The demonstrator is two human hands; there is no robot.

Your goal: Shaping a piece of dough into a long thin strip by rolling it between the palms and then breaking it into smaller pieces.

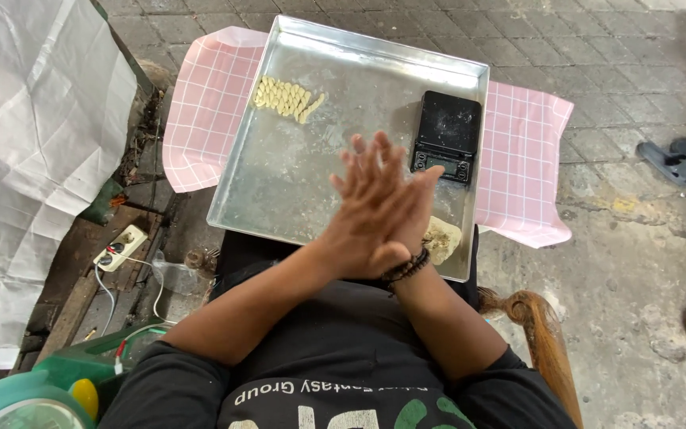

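Head view, looking down. Metal tray (279,171): large, square, shiny, resting across the person's lap on a pink checked cloth (522,159) that sticks out L and R of it. On the tray, far R: black digital scale (446,135), flat, near the R rim. Far L corner: rows of small pale dough pieces (286,98), packed side by side, well apart from the hands. Near R corner: lump of pale dough (443,239), just beside the R wrist, partly hidden by it. Hands are over the tray's near-centre, palms pressed flat together and crossed: left hand (371,214) on top, fingers (367,163) straight, slightly spread, pointing away from the body; right hand (416,208) underneath, mostly covered, only its edge and fingertips showing toward the scale. Whether anything lies between the palms: cannot tell. Dark bead bracelet (406,267) on R wrist. Periphery: white power strip (121,247) on the ground at L; dark sandals (680,157) on paving at R.
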